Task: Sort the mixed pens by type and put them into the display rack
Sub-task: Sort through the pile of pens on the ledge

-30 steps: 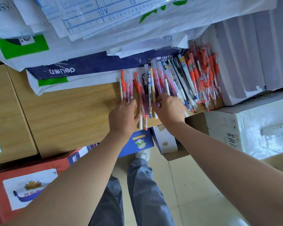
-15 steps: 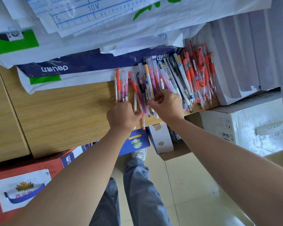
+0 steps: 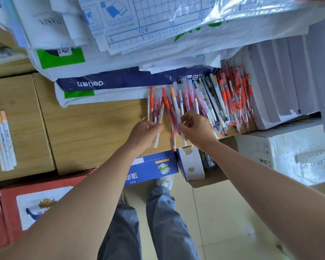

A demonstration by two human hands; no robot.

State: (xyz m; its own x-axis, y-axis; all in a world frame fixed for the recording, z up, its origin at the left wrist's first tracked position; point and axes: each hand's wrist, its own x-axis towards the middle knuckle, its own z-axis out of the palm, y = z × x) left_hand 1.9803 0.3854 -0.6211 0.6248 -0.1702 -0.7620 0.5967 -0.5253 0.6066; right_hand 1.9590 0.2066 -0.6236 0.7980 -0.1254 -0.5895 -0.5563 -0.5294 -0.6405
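Note:
A heap of mixed pens (image 3: 212,104) lies on the wooden shelf (image 3: 94,132), with red-capped ones (image 3: 236,98) bunched at its right. My left hand (image 3: 144,135) grips a white pen with an orange cap (image 3: 160,114), tilted up out of the heap's left edge. My right hand (image 3: 197,128) has its fingers curled into the heap and pinches another white orange-capped pen (image 3: 175,104). Several matching white orange-capped pens (image 3: 3,141) lie together far left on a cardboard box. No display rack is in view.
Packs of paper and plastic bags (image 3: 101,83) overhang the shelf's back. A grey-white paper stack (image 3: 281,81) borders the pens on the right. Under the shelf edge stand a blue box (image 3: 154,167), a white carton (image 3: 289,158) and a red box (image 3: 36,205).
My left hand has taken hold of an orange-capped white pen and pulled it leftward from the heap. My right hand shifted slightly right within the pens. The view swung left, showing the sorted group.

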